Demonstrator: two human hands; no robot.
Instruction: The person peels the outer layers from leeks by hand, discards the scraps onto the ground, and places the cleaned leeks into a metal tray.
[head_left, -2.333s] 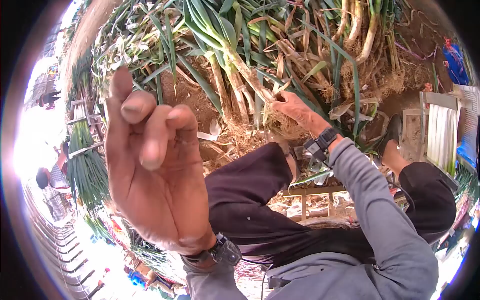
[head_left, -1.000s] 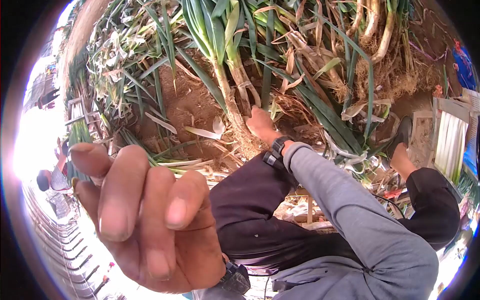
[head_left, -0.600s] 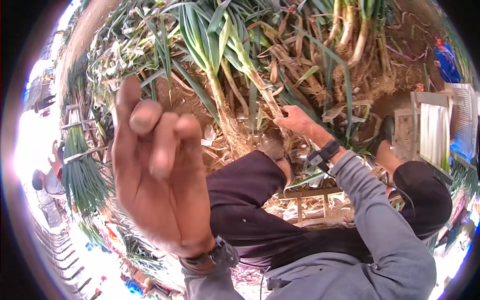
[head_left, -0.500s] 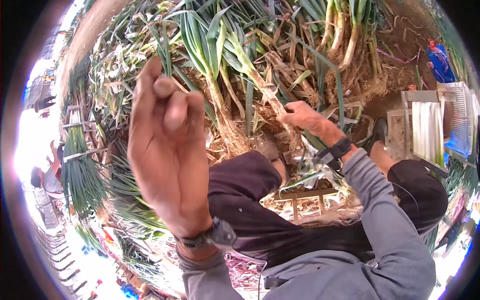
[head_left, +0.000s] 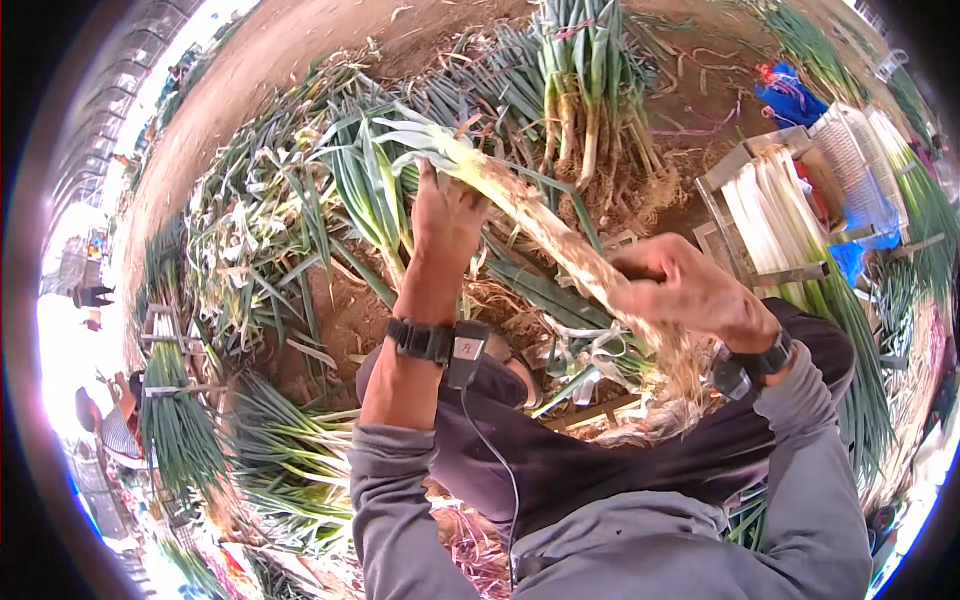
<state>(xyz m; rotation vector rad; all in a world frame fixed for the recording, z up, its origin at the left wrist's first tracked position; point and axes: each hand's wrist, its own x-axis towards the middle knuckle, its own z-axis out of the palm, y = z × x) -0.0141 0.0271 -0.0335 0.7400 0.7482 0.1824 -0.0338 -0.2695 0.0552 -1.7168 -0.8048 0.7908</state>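
Over littered dirt gnd [head_left: 345, 315], 2 hands [head_left: 447, 210] [head_left: 685, 290] hold 1 leek [head_left: 556, 240].

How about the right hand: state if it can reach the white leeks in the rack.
Probably yes: the white leeks lie exposed close by, but the right hand would likely first have to leave the long leek.
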